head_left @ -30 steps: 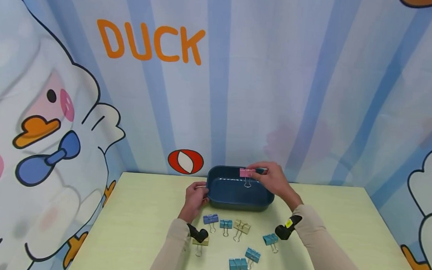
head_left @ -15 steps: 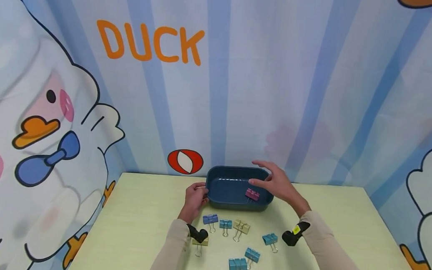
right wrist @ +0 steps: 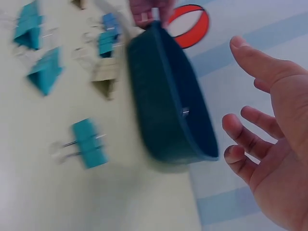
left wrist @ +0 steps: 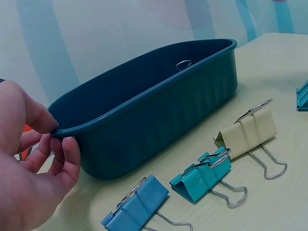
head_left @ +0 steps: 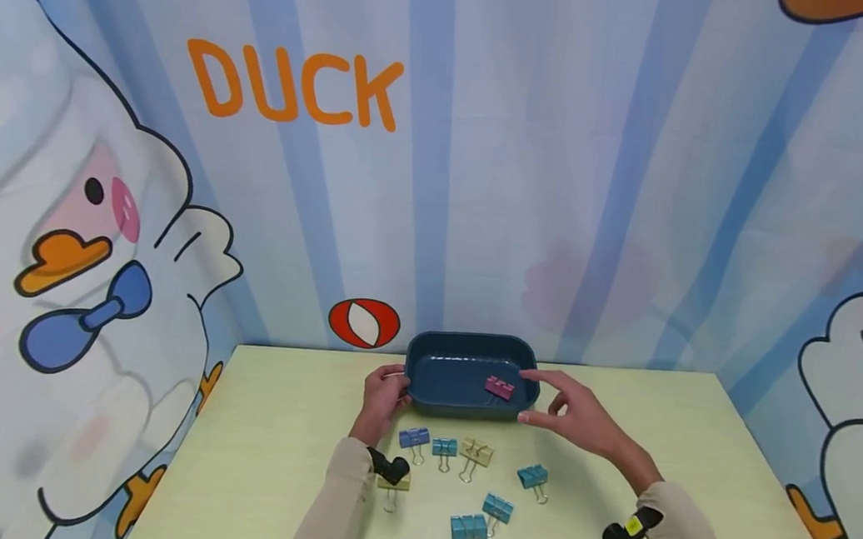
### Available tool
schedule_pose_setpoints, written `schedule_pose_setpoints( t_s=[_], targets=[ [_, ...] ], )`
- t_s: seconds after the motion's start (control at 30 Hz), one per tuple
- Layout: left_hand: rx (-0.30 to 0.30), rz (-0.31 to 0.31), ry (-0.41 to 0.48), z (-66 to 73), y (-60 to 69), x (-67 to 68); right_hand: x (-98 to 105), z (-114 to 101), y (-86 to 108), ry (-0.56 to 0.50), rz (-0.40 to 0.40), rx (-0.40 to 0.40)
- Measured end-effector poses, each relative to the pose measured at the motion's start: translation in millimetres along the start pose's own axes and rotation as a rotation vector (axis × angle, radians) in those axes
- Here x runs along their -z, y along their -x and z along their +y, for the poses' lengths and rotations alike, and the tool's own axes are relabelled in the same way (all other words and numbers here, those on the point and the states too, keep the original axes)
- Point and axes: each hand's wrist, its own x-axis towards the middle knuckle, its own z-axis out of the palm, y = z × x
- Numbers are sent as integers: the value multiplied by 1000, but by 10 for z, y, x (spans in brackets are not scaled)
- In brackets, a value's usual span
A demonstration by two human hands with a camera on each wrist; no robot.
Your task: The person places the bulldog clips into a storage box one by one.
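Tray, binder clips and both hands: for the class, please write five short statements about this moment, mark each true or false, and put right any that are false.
1. The left hand grips the rim of the tray. True.
2. The pink clip lies outside the tray. False: it lies inside.
3. In the head view, a teal clip lies between the blue-violet clip and a cream clip. True.
4. The right hand holds a clip. False: it holds nothing.
5. The tray is upside down. False: it stands with its open side up.
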Motion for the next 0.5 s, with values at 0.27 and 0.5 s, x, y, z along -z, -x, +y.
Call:
schedule_pose_setpoints(
  t_s=[0.27,0.5],
  targets=[
    [-4,11,-12,-4,-6,-9,-228,246,405,-64,-138,-35],
    [10,16,-13,3,16,-3,-378,502,618,-154,-223,-127]
  ],
)
